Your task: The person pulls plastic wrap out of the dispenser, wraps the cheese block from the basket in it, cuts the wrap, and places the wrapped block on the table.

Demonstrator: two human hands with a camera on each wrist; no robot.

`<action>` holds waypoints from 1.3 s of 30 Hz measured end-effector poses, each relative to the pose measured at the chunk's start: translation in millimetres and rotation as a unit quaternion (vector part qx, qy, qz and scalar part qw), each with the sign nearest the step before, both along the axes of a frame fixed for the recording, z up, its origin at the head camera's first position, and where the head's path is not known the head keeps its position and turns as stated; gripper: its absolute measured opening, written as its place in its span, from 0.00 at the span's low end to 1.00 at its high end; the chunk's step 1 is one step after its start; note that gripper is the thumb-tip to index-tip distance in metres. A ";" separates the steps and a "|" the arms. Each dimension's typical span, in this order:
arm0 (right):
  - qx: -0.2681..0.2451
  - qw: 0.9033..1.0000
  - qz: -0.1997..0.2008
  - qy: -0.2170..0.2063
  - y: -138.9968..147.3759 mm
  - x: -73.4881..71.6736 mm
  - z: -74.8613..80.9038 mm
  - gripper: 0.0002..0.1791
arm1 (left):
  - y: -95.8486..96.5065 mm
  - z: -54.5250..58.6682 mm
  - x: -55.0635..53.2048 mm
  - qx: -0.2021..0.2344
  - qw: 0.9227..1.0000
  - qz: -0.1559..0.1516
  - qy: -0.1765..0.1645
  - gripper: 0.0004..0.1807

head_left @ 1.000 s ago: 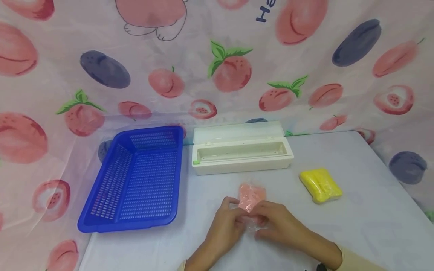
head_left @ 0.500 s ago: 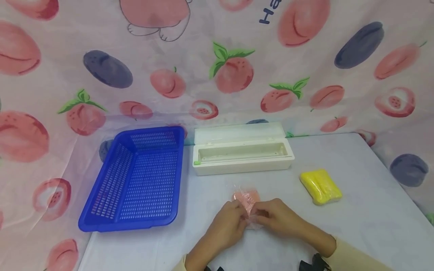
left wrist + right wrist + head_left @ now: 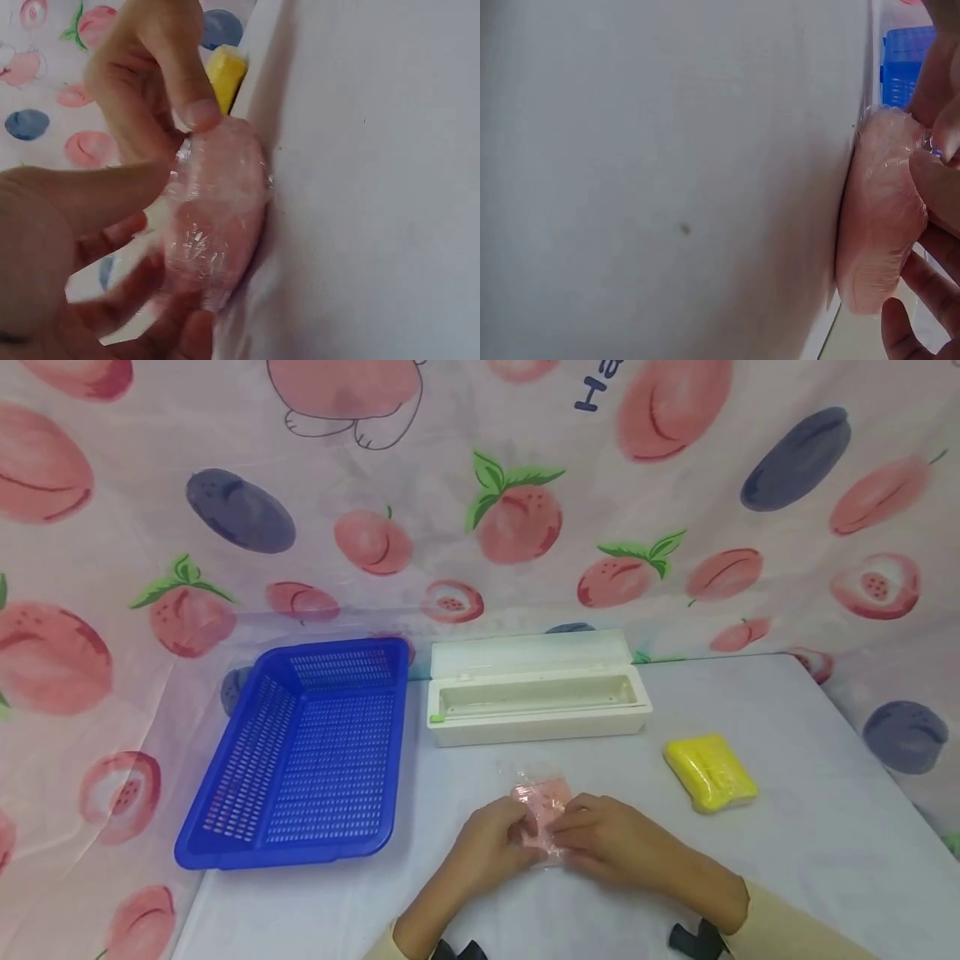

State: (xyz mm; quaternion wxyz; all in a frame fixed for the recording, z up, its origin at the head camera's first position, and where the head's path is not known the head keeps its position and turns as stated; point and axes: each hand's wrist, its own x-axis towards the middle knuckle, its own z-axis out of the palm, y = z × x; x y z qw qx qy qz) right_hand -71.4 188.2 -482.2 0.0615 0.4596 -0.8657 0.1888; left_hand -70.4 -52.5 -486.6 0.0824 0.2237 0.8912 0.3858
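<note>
A soft pink block in clear plastic film (image 3: 546, 797) lies on the table between both hands in the head view. My left hand (image 3: 486, 847) grips its left side, thumb and fingers bent around the edge. From the other side my right hand (image 3: 626, 843) pinches the film near the block's right edge. Close up in the left wrist view, the pink block (image 3: 221, 217) has shiny, creased film, with thumbs pressing on its wrap. In the right wrist view the pink block (image 3: 877, 217) stays low against the white tabletop; part of it is hidden by fingers.
Behind the hands stands a long white box (image 3: 540, 729) with its lid up and a green piece at its left front. A blue perforated basket (image 3: 390, 777) is at left. To the right lies a yellow film-wrapped block (image 3: 708, 772). A fruit-print curtain (image 3: 420, 485) hangs behind.
The pink block has shifted slightly left and nearer the body. Both hands have shifted their finger grip on the film, and the loose film at the near side is gathered closer to the block.
</note>
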 end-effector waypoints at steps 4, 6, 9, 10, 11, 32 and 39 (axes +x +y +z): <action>0.025 0.999 -0.014 -0.023 0.6 -1.4 2.9 0.12 | -6.8 5.7 6.3 -0.037 0.998 -0.034 0.035 0.14; 0.032 0.999 -0.021 -0.030 0.5 -2.5 4.9 0.13 | -7.9 7.2 5.7 -0.037 0.995 -0.055 0.068 0.12; 0.041 0.997 -0.039 -0.054 0.3 -3.2 7.9 0.14 | -6.2 6.8 2.1 -0.027 0.990 -0.083 0.114 0.09; 0.043 0.996 -0.048 -0.068 0.4 -3.1 8.7 0.15 | -5.2 6.8 0.8 -0.024 0.987 -0.090 0.130 0.08; 0.043 0.994 -0.058 -0.085 0.5 -3.0 9.4 0.15 | -4.0 6.7 -0.4 -0.020 0.985 -0.094 0.142 0.07; 0.018 0.998 -0.045 -0.049 22.9 0.4 13.1 0.15 | -0.7 4.5 4.4 -0.286 0.882 -0.168 0.335 0.13; -0.019 0.985 -0.150 -0.083 39.3 -0.2 30.0 0.10 | 8.6 2.1 2.6 -0.284 0.890 -0.157 0.320 0.11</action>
